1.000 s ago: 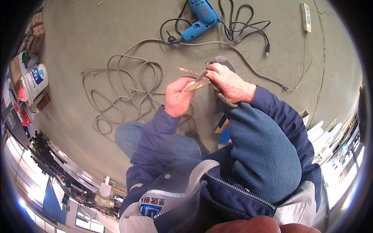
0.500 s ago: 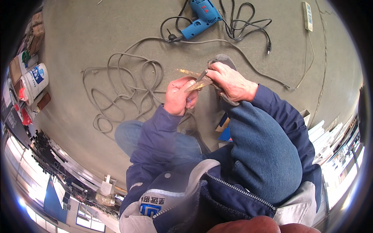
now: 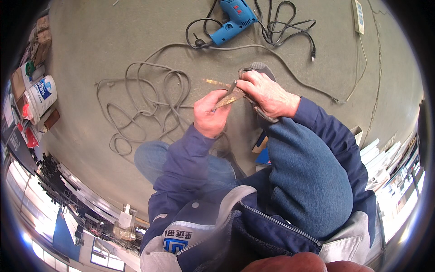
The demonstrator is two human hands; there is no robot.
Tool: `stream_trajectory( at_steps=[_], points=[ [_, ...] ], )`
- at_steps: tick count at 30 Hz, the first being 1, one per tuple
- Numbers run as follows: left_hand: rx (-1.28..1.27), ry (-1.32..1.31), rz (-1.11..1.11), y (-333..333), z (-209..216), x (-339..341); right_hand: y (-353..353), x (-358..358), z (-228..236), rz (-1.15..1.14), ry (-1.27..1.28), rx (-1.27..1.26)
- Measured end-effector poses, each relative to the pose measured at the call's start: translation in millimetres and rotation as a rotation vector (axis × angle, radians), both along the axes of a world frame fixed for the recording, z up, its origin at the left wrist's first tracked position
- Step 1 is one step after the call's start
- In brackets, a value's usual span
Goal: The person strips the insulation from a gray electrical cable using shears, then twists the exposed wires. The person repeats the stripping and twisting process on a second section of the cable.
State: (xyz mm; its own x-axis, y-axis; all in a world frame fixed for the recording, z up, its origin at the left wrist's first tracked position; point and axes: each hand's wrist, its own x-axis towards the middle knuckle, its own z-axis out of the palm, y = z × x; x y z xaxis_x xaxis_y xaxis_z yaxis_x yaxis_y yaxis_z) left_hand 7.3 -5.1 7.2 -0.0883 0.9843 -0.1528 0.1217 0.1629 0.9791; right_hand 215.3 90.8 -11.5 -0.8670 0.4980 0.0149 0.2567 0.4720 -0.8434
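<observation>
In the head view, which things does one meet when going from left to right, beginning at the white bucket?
White bucket, left hand, right hand, plug of the black cord, white power strip.

Near the centre of the frame, rust-stained scissors [image 3: 230, 99] are gripped by the right hand [image 3: 269, 96], with the blades spread. A thin grey piece [image 3: 233, 86] is pinched by the left hand [image 3: 210, 114] close to the blades. At upper centre, a blue drill [image 3: 233, 21] is laid on the floor [image 3: 104, 41]; loops of grey cable [image 3: 253, 46] are strewn at centre left.
</observation>
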Motion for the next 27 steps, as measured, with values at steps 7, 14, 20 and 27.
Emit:
stream_trajectory(
  at_steps=[7, 14, 20, 27],
  points=[
    [-0.097, -0.097, -0.009, -1.5, 1.2, -1.5, 0.0, 2.0, -1.4, 0.022, 0.021, -0.091],
    [-0.096, -0.08, -0.06, -1.8, -1.3, -2.4, -1.1, -0.2, -0.4, 0.001, 0.029, 0.012],
    [-0.132, -0.121, -0.056, -2.8, 0.9, -2.1, -1.8, 3.1, -0.3, 0.027, -0.03, -0.037],
    [-0.329, -0.391, 0.0, -4.7, 4.2, -2.5, -2.0, 2.9, -0.5, 0.044, -0.017, -0.077]
  ],
)
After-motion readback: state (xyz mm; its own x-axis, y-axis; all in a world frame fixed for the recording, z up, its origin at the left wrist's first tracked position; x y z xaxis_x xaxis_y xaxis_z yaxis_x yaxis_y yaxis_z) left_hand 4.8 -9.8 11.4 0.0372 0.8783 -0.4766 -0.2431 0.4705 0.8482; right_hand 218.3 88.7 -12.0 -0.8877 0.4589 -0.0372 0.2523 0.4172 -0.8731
